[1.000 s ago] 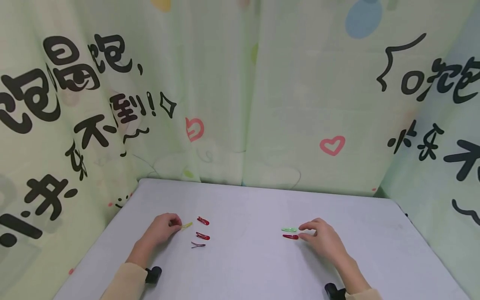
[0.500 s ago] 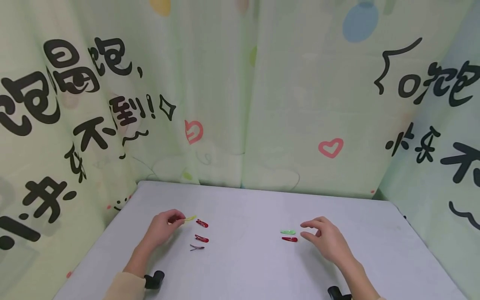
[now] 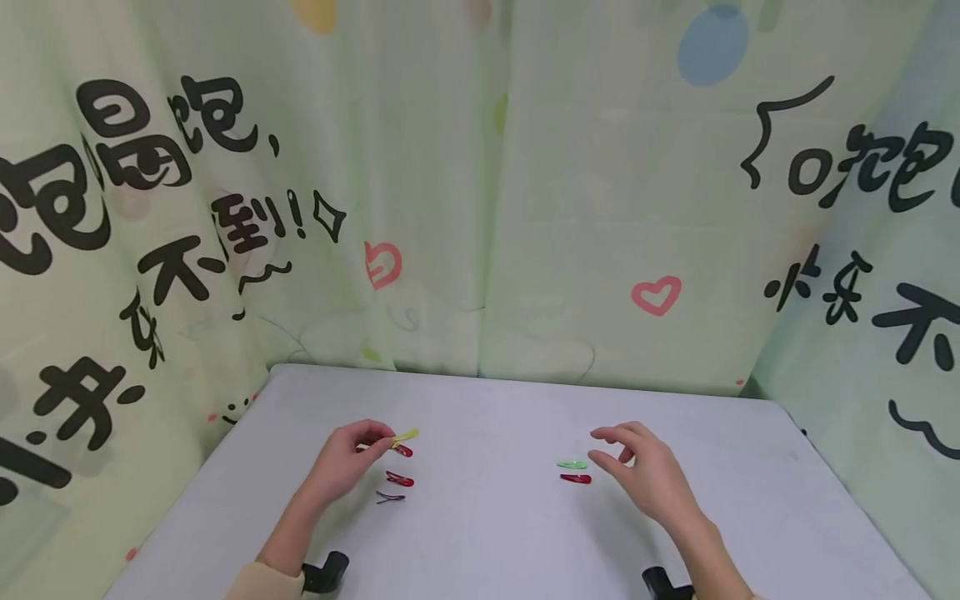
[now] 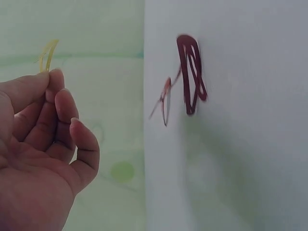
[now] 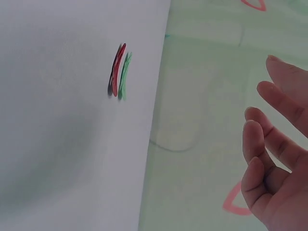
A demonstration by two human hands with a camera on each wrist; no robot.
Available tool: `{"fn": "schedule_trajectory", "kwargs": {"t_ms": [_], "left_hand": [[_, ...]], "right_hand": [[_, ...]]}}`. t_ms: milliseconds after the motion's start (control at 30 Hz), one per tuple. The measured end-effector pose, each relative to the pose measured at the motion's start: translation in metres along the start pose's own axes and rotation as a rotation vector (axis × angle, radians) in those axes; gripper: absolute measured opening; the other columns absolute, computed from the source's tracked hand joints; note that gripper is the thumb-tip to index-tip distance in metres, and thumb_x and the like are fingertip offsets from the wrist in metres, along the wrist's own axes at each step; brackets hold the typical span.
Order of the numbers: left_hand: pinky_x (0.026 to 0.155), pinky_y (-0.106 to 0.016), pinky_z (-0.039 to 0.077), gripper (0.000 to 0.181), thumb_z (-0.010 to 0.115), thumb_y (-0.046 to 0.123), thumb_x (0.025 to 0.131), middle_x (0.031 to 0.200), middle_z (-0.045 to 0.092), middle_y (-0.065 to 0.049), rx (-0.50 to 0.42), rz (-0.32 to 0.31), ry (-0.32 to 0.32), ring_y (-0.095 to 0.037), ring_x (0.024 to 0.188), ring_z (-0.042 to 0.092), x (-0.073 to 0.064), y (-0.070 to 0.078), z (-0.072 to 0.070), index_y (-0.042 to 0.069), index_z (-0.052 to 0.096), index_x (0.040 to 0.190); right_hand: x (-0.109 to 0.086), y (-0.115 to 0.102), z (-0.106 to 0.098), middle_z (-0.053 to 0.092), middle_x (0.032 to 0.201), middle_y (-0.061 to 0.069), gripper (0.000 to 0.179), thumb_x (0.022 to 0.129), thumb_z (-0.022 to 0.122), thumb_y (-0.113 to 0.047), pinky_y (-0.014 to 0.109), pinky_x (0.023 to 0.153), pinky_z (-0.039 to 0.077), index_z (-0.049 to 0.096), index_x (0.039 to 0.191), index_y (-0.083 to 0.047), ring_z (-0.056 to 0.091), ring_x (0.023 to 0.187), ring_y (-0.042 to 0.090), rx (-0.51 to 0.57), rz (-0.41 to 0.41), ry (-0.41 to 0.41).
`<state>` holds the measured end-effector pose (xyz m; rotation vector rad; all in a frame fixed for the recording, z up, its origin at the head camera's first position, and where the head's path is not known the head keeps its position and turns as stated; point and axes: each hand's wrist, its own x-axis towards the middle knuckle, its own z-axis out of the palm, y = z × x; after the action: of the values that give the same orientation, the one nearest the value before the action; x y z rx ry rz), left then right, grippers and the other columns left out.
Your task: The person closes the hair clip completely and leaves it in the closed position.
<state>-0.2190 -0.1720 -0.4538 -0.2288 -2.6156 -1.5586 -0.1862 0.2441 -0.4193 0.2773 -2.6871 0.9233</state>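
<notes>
My left hand (image 3: 351,458) pinches a yellow snap hair clip (image 3: 407,435) between thumb and index finger, its free end pointing up and away in the left wrist view. In the head view it overlaps a red hair clip (image 3: 405,451) on the table. Nearer to me lie a second red hair clip (image 3: 401,480) and a dark hair clip (image 3: 390,497) with splayed legs. My right hand (image 3: 645,473) hovers at the right with thumb and fingers apart, holding nothing. Just left of it, a green hair clip (image 3: 572,464) and a red hair clip (image 3: 576,479) lie parallel.
A white-covered table (image 3: 480,533) carries the clips, those on the left and the pair on the right well apart. Behind and at both sides hangs a pale green printed curtain (image 3: 555,217). Black wrist cameras (image 3: 326,572) sit on both forearms.
My left hand has lifted the yellow hair clip and carried it right, over the far red clip. My right hand has drawn slightly up and away from the green and red pair, fingers spreading.
</notes>
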Motion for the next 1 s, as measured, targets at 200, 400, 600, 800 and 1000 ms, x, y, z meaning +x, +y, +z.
{"fn": "schedule_trajectory", "kwargs": {"t_ms": [200,400,600,800,1000], "left_hand": [[0.074,-0.031,0.052,0.006,0.067,0.005,0.096,0.096,0.071,-0.011,-0.078,0.039,-0.058,-0.033,0.089,0.063,-0.004,0.007,0.012,0.007,0.07,0.101],[0.072,-0.045,0.058,0.008,0.067,0.006,0.097,0.097,0.067,-0.014,-0.203,0.04,-0.096,-0.042,0.089,0.063,-0.007,0.016,0.025,0.004,0.069,0.104],[0.062,-0.034,0.055,0.007,0.068,0.009,0.096,0.094,0.066,-0.008,-0.236,0.026,-0.1,-0.032,0.082,0.06,-0.009,0.029,0.043,0.007,0.07,0.103],[0.073,-0.026,0.051,0.007,0.067,0.007,0.097,0.093,0.066,-0.005,-0.264,0.078,-0.109,-0.023,0.086,0.062,-0.013,0.039,0.061,0.005,0.071,0.101],[0.074,-0.026,0.051,0.008,0.067,0.009,0.097,0.094,0.067,-0.004,-0.321,0.087,-0.171,-0.034,0.088,0.063,-0.016,0.041,0.075,0.004,0.071,0.103]], "right_hand": [[0.001,-0.008,0.006,0.066,0.103,0.001,0.029,0.087,0.081,-0.015,0.027,0.062,0.047,0.074,0.115,-0.01,0.055,0.082,0.017,0.052,0.004,0.042],[0.001,-0.019,0.014,0.065,0.099,-0.002,0.029,0.086,0.082,-0.012,0.028,0.061,0.047,0.074,0.114,-0.011,0.056,0.083,0.019,0.114,0.008,0.046],[0.0,-0.029,0.022,0.064,0.096,-0.006,0.029,0.084,0.083,-0.01,0.028,0.063,0.048,0.074,0.111,-0.013,0.056,0.08,0.014,0.161,-0.034,0.055],[-0.001,-0.04,0.031,0.067,0.095,-0.012,0.026,0.084,0.083,-0.011,0.031,0.072,0.047,0.075,0.109,-0.016,0.056,0.075,0.006,0.195,-0.061,0.047],[-0.004,-0.05,0.04,0.069,0.093,-0.012,0.025,0.084,0.083,-0.011,0.032,0.071,0.048,0.076,0.106,-0.02,0.056,0.076,0.006,0.247,-0.085,0.046]]}}
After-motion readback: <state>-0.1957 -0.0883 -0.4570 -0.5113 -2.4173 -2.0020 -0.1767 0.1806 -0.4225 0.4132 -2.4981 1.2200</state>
